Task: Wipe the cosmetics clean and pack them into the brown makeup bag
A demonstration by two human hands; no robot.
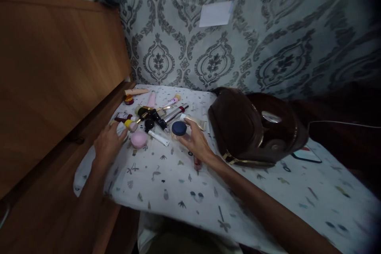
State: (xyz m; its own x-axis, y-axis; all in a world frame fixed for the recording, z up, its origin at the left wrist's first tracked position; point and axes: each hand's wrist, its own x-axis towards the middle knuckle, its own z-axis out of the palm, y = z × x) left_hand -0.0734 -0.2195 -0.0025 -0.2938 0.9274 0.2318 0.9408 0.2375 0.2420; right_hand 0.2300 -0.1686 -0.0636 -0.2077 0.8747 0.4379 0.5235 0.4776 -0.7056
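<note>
My right hand (198, 143) has its thumb and fingers around a small jar with a dark blue lid (179, 128), low over the patterned cloth. My left hand (108, 141) is curled at the left edge of the cosmetics, with a small whitish item (120, 128) between thumb and fingers; its kind is unclear. Close by lie a pink round container (139, 139), a white tube (158, 138) and a yellow-banded item (127, 123). Behind them are a black round item (149, 124), a silver tube (174, 114) and a cream-coloured tube (195, 122). A reddish tube (197, 162) lies below my right wrist.
A brown zippered bag (235, 123) stands right of the cosmetics, with a phone-like flat object (308, 154) beyond it. On the left rises a wooden cabinet (62, 55). Patterned wallpaper (184, 47) closes off the back, and the cloth-covered surface (166, 182) ends near me.
</note>
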